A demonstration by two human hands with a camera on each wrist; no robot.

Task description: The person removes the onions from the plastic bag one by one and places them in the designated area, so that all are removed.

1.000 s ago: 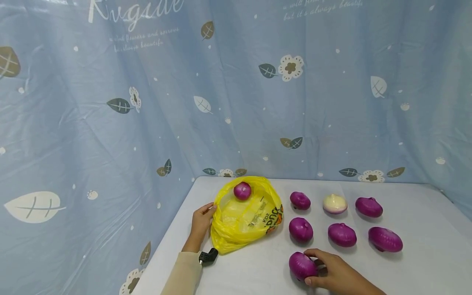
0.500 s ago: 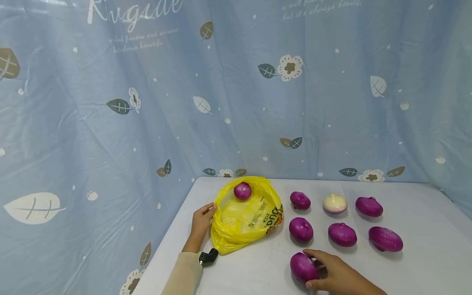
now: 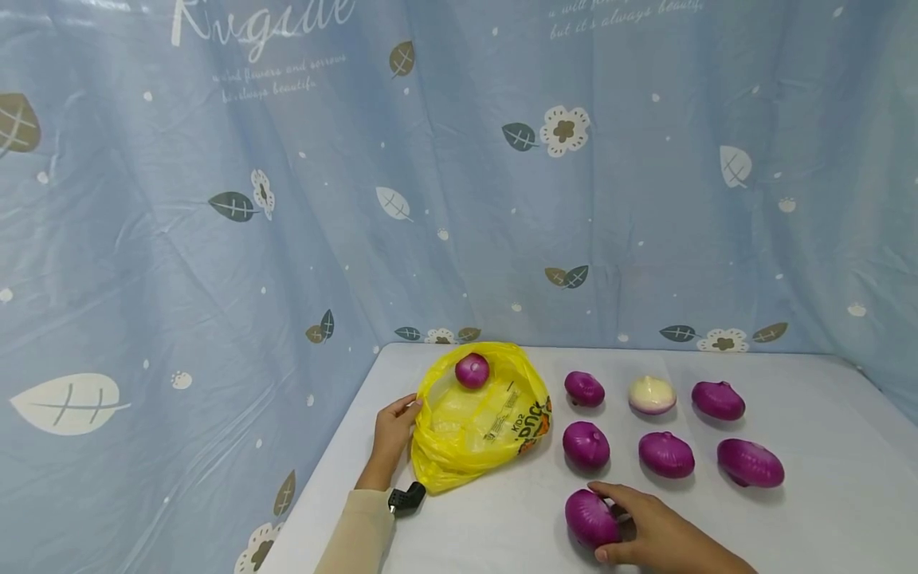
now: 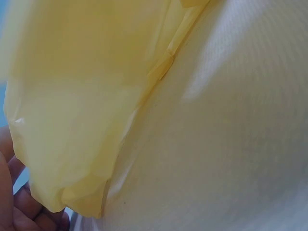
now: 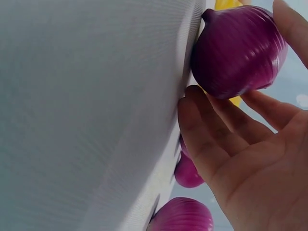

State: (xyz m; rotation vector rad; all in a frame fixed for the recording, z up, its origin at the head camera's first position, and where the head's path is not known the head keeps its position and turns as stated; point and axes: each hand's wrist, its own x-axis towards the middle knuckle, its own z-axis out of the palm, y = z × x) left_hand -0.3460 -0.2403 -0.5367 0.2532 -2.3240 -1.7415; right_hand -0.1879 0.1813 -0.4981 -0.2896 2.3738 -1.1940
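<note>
Head view, right hand: right hand (image 3: 649,536) curls round the near purple round onion (image 3: 591,518) at the front of the white desk (image 3: 825,518); thumb below, fingers over its top.
Head view, left hand: left hand (image 3: 390,434) pinches the left rim of the crumpled yellow plastic bag (image 3: 480,422), which lies on the desk.
Head view, bag: one small purple onion (image 3: 472,371) sits in the bag's mouth at its far edge.
Head view, rest: five more purple onions and one pale white onion (image 3: 652,395) lie in rows to the right of the bag, apart from each other; a blue leaf-print curtain (image 3: 287,199) hangs behind.
Left wrist view: yellow bag fills most of the frame over the desk; fingertips (image 4: 14,207) show at its lower left edge.
Right wrist view: fingers (image 5: 211,139) cup the near onion, which touches the desk; the grip is curled round it.
</note>
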